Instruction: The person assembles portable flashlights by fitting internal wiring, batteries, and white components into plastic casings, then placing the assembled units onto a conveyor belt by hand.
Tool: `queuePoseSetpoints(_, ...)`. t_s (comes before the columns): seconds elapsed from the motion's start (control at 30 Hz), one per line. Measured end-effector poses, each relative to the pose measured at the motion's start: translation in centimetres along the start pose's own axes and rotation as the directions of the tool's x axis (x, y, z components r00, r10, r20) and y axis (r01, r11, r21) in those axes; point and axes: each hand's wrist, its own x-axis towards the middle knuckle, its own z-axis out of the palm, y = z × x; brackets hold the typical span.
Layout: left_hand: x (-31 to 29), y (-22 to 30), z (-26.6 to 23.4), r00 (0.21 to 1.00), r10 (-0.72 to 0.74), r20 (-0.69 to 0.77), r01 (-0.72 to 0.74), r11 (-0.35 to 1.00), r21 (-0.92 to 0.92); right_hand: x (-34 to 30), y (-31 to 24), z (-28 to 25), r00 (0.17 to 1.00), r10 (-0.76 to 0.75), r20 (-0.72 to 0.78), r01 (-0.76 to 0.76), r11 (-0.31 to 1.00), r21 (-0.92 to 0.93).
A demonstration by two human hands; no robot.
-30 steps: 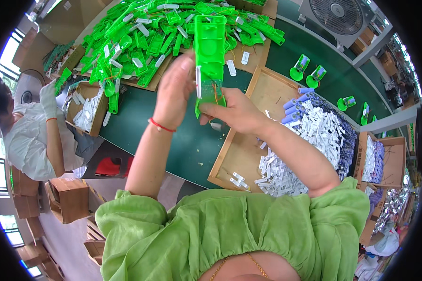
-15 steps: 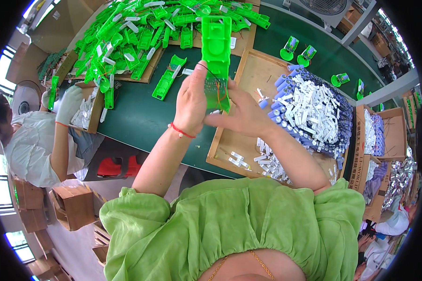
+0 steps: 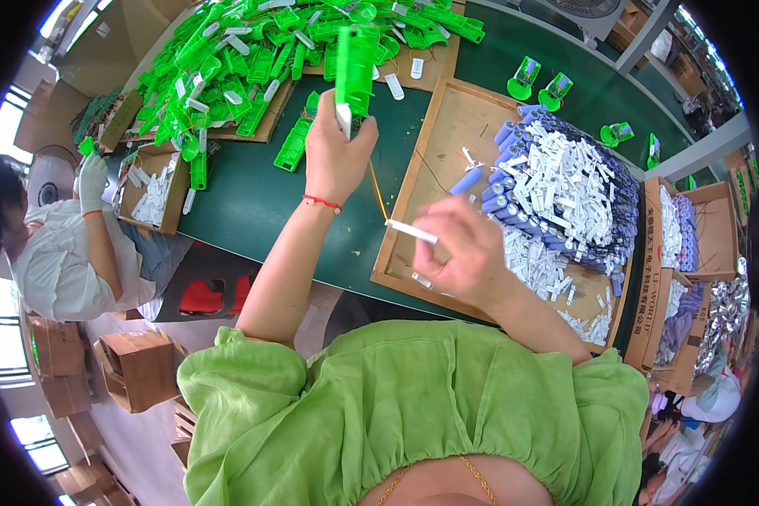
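Upright in my left hand (image 3: 336,156) is a long green plastic housing (image 3: 356,72), gripped at its lower end, with a white part showing beside the thumb. Lower and to the right, my right hand (image 3: 468,253) pinches a small white plastic strip (image 3: 413,231) between thumb and fingers. A thin orange-yellow wire (image 3: 378,190) runs from the strip up toward the housing; where it joins the housing is hidden. Another green housing (image 3: 292,145) lies on the green table (image 3: 253,202) just left of my left hand.
A shallow wooden tray (image 3: 413,181) holds stacked blue cylindrical cells (image 3: 504,187) and a heap of white strips (image 3: 569,190). Green housings (image 3: 253,67) pile up at the far left. Several small green assemblies (image 3: 557,89) stand far right. A co-worker's gloved hand (image 3: 91,181) is left, beside a carton (image 3: 170,198).
My hands have separated. The right moved down and right with the white strip, drawing its wire out. The left turned the housing edge-on and shifted slightly left.
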Motion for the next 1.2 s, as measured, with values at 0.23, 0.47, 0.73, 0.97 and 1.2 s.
queuePoseSetpoints(0.23, -4.2, 0.4, 1.0, 0.744, 0.019, 0.668, 0.443, 0.735, -0.513, 7.2, 5.5, -2.7, 0.874, 0.398, -0.280, -0.074, 0.677, 0.732)
queuePoseSetpoints(0.47, -5.6, 0.8, 1.5, 0.739, -0.051, 0.672, 0.413, 0.822, -0.391, 5.9, 7.9, -2.2, 0.884, -0.290, -0.366, 0.140, 0.912, -0.385)
queuePoseSetpoints(0.73, -7.8, 2.0, 3.0, 0.875, -0.027, 0.484, -0.003, 0.998, 0.061, 6.3, 7.7, -1.3, 0.957, -0.174, -0.233, -0.019, 0.761, -0.648)
queuePoseSetpoints(0.97, -6.4, 0.8, 1.4, 0.787, 0.222, 0.575, -0.293, 0.956, 0.031, 7.0, 6.8, -3.6, 0.680, 0.566, 0.467, -0.728, 0.601, 0.331)
queuePoseSetpoints(1.2, -4.5, 1.9, -1.2, 0.642, -0.026, 0.766, -0.077, 0.992, 0.098, 7.0, 6.8, -2.6, 0.804, 0.428, 0.414, -0.569, 0.757, 0.322)
